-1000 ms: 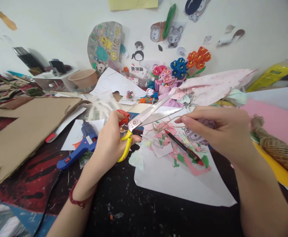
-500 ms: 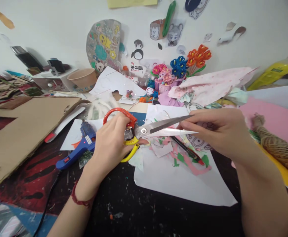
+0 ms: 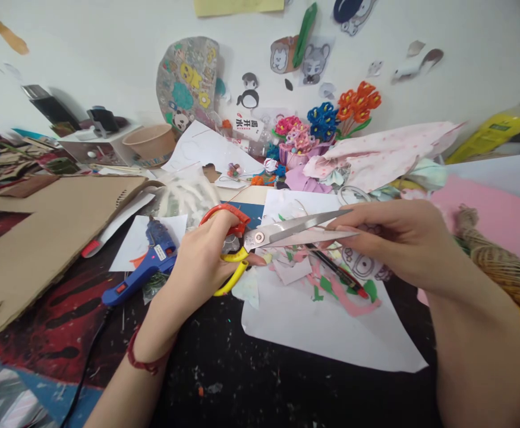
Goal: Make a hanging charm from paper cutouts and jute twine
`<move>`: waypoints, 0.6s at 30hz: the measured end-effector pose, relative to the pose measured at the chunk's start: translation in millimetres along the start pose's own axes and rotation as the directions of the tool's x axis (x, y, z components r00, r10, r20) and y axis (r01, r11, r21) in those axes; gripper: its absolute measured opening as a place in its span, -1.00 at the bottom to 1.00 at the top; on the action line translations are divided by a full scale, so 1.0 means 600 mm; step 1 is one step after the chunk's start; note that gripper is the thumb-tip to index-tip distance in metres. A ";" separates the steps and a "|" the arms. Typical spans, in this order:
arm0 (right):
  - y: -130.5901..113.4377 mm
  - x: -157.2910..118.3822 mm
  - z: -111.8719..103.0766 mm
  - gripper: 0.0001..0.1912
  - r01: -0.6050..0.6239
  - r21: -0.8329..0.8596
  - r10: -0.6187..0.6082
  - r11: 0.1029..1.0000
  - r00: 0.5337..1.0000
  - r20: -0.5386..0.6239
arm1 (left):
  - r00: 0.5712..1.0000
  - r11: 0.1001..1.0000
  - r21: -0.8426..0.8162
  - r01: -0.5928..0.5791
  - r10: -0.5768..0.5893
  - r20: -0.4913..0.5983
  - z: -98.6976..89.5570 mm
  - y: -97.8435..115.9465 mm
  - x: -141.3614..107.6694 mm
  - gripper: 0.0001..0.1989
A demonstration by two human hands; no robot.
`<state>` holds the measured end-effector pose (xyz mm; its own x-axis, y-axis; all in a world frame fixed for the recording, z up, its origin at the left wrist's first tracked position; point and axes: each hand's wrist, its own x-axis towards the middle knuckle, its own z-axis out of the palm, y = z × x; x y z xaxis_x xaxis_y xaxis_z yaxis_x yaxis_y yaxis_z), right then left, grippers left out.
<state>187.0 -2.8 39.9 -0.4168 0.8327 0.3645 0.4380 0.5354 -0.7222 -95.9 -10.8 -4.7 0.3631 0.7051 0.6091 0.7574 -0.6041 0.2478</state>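
My left hand is wrapped round the handles of a pair of scissors, one handle red and the other yellow. The blades point right and stand slightly apart. Their tips reach the fingers of my right hand. Pinched in that hand is a paper cutout with a line-drawn cartoon figure, partly hidden behind the fingers. Below the blades, a white sheet bears green and pink paper scraps and a dark pen with a red end.
A blue glue gun rests left of my left hand, beside a large cardboard piece. Over on the right are a twine roll and pink paper. Pipe-cleaner flowers and a cardboard bowl stand along the wall.
The scissor blades have drawn a little closer together, and the red handle has dropped slightly toward the yellow one. The cutout in my right hand has shifted slightly to the right.
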 end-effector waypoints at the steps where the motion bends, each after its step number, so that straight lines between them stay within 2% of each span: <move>1: -0.001 0.000 0.000 -0.78 0.001 -0.001 -0.001 1.000 1.000 -0.002 | 1.000 1.000 -0.005 -0.003 0.003 0.000 -0.001 0.001 0.001 -0.53; 13: -0.006 -0.001 -0.001 -0.85 0.009 0.026 -0.010 1.000 1.000 0.014 | 1.000 0.997 -0.080 0.016 -0.015 0.014 -0.002 0.003 0.001 -0.58; 18: -0.007 0.000 -0.001 -0.82 -0.005 0.046 0.004 0.999 1.000 0.023 | 0.999 0.997 -0.066 0.043 -0.041 0.030 -0.003 0.004 -0.001 -0.59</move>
<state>185.6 -4.8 43.4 -0.4331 0.8313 0.3483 0.4031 0.5243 -0.7501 -95.3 -13.3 -2.8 0.3479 0.7398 0.5759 0.7349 -0.5967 0.3224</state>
